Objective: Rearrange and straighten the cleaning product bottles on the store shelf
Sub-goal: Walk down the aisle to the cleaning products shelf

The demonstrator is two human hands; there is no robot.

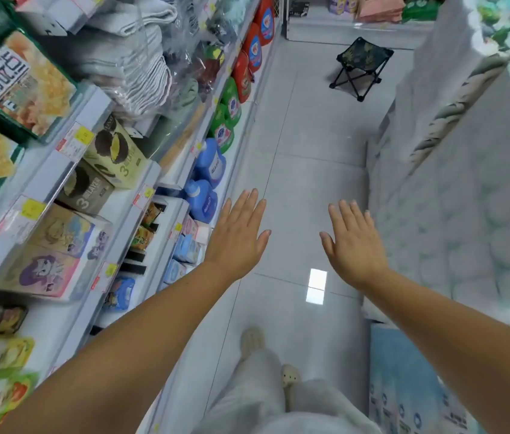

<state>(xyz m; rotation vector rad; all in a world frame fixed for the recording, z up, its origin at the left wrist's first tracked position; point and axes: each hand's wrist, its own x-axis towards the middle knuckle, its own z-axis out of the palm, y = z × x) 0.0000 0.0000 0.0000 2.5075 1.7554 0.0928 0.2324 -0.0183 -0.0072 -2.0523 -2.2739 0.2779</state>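
Cleaning product bottles stand in a row on the bottom shelf at the left: blue bottles [204, 198] nearest, green bottles [228, 120] behind them, and red bottles [256, 48] farthest down the aisle. My left hand [237, 236] hovers flat over the aisle floor, just right of the blue bottles, fingers spread and holding nothing. My right hand [352, 242] is stretched out beside it, also flat and empty, over the floor. Neither hand touches a bottle.
Upper shelves at the left hold tissue boxes [59, 242], snack packs and folded towels [134, 57]. Stacked paper-roll packs [466, 189] line the right side of the aisle. A small folding stool [361, 68] stands on the tiled floor farther ahead. My legs and shoes show below.
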